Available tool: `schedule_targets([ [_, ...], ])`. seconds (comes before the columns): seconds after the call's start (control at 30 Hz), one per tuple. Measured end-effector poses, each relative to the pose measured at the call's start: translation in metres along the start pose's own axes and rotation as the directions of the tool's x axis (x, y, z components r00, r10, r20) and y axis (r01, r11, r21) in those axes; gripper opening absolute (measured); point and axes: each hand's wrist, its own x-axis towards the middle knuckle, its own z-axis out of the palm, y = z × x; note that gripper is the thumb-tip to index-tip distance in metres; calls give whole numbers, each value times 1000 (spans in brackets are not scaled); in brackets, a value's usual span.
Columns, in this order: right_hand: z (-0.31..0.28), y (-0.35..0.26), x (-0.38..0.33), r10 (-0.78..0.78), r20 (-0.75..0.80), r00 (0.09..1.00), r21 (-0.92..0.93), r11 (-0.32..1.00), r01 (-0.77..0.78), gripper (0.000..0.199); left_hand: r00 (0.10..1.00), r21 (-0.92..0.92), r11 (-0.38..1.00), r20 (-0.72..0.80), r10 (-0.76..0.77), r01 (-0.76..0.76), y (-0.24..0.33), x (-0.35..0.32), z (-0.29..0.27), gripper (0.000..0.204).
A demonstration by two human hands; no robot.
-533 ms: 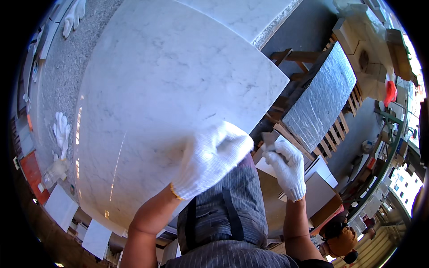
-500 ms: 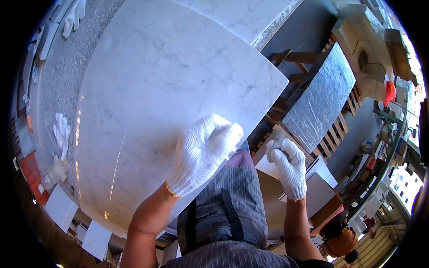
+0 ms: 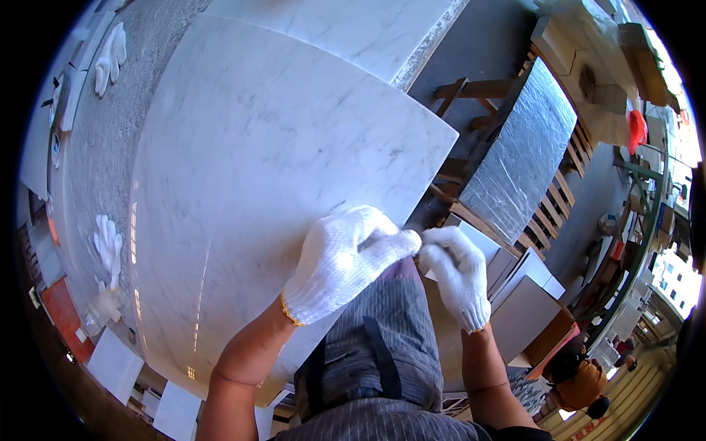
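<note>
A large polished white marble slab (image 3: 294,110) with grey veins lies before me. Over its near right edge is my left hand (image 3: 346,257), in a white knitted glove, with the fingers curled and the thumb pressed toward the fingertips. What it holds, if anything, is hidden. My right hand (image 3: 457,275), gloved the same way, is closed just off the slab's edge. Its fingertips meet those of my left hand. The small grey flat piece seen in it earlier is now mostly hidden by the fingers; only something dark and blurred shows where the hands meet.
Another marble slab (image 3: 353,29) lies beyond. Spare white gloves (image 3: 110,59) rest on the rough grey surface at left. At right, a film-wrapped slab stack (image 3: 522,147) stands on a wooden pallet (image 3: 551,213). White panels (image 3: 526,316) lean near my right arm; a person (image 3: 581,382) is behind.
My right hand has moved left and turned, meeting my left hand; the small grey piece has gone from sight. My left hand has shifted slightly right and down. The view has shifted a little.
</note>
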Motion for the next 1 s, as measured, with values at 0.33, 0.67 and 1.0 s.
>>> schedule_targets([
  [0.33, -1, 35, 102, -14, -21, 1000, 988, 154, 23, 21, 954, 62, 993, -277, 116, -102, -14, 28, 3, 15],
  [0.67, -12, 17, 106, -123, -74, 990, 995, -73, 65, 16, 879, 308, 929, -360, 312, -204, -35, 68, -6, 16],
  [1.0, -31, 27, 110, -182, -86, 980, 981, -188, 51, 18, 847, 221, 963, -472, 246, -157, -26, 90, -12, 19],
])
